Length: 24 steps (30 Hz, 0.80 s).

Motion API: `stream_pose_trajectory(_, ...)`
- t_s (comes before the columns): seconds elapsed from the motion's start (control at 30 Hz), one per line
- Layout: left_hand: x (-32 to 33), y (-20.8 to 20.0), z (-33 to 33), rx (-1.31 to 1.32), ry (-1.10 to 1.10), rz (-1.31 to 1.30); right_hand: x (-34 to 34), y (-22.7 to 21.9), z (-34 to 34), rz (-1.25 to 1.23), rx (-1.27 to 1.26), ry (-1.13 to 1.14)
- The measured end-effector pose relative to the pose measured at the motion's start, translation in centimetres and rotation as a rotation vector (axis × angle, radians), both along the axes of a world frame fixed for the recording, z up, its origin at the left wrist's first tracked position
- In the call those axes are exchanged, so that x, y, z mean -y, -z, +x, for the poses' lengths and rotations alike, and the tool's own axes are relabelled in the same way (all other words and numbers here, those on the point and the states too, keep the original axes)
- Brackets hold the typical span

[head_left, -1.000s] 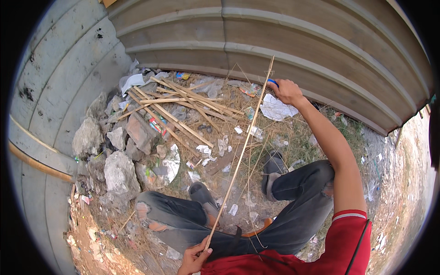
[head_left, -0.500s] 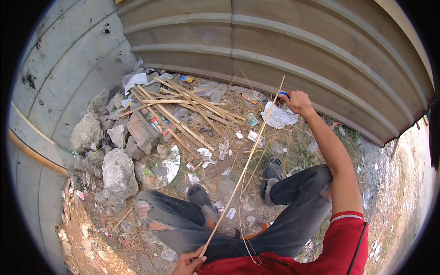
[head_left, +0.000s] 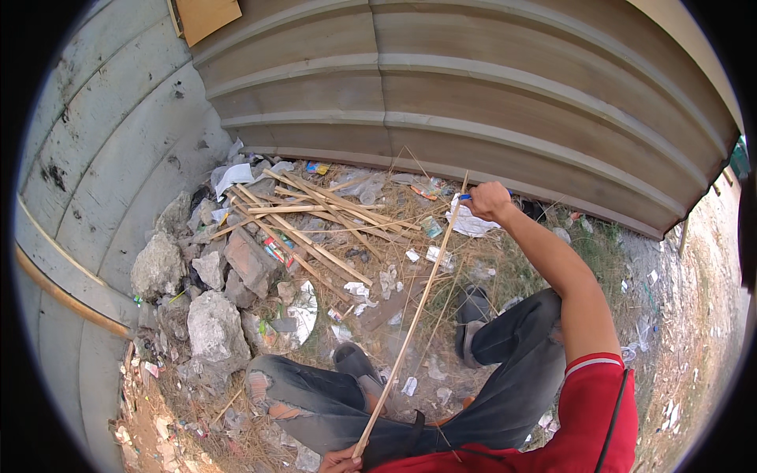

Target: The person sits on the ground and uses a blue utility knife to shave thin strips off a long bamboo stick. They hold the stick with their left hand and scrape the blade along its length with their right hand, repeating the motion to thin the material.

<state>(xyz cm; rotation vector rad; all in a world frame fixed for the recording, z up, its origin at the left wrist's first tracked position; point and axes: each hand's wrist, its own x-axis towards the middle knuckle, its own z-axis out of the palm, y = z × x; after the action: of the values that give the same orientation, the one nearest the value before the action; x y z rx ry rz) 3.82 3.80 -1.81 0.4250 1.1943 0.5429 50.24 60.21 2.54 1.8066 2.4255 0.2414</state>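
Note:
A long, thin, pale bamboo strip (head_left: 420, 303) slants away from my lap toward the metal wall. Its near end is held in my left hand (head_left: 341, 460), low in the view and partly cut off by the lower edge. My right arm reaches far forward. The right hand (head_left: 489, 201) is closed round a small blue-handled tool (head_left: 465, 196), which meets the strip near its far tip. The fist hides most of the tool, and its blade cannot be made out.
Loose wooden strips (head_left: 315, 209) lie in a heap ahead. Rubble rocks (head_left: 214, 331) are piled at left beside a grey sheet wall (head_left: 142, 134). A brown corrugated metal wall (head_left: 505, 87) bounds the far side. Litter and dry grass surround my sandals (head_left: 471, 303).
The right hand and tool have come back slightly toward me, nearer the strip's far tip. The left hand sits lower. A thin curled sliver beside the strip no longer shows clearly. The view has shifted.

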Motion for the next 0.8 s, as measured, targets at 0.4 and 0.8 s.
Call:
stream_pose_trajectory(0.4, 1.9, 0.8, -1.3, 0.003, -0.105, -0.269, -0.7, -0.9, 4.1, -0.162, -0.164, -0.149)
stream_pose_trajectory(0.8, 1.2, 0.5, -2.0, -0.080, -0.032, -0.164, -2.3, 0.5, 4.8, 0.120, -0.421, -0.435)
